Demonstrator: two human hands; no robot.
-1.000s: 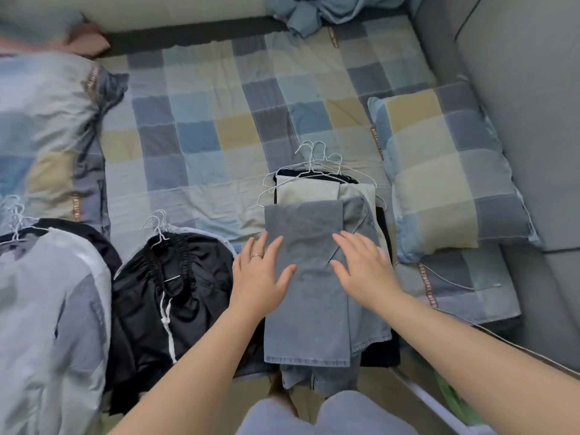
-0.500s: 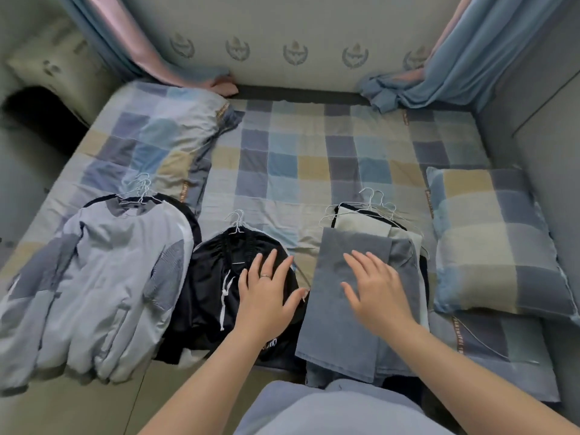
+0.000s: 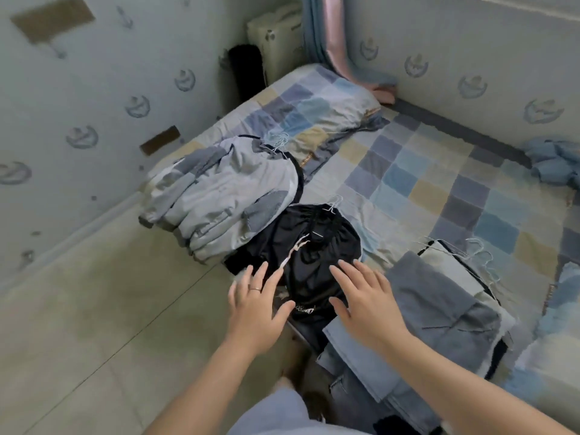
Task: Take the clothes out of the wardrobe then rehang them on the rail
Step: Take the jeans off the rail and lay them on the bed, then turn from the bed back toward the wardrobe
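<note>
Both flat hands, left hand (image 3: 255, 312) and right hand (image 3: 365, 304), over black garment (image 3: 310, 246).

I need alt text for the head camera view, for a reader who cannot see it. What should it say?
The left hand and right hand, both open, reach over a black garment on a checked bed. A pale grey jacket lies to its left, folded grey-blue trousers to its right.

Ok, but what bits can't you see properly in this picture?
Head view:
1. White lettering on the black garment: too small and blurred to read.
2. Stacked clothes under the grey trousers: covered by them; only edges and hanger hooks show.
3. Checked pillow: cut off by the right edge.
4. Whether the left hand and right hand touch the fabric: cannot tell from above.
</note>
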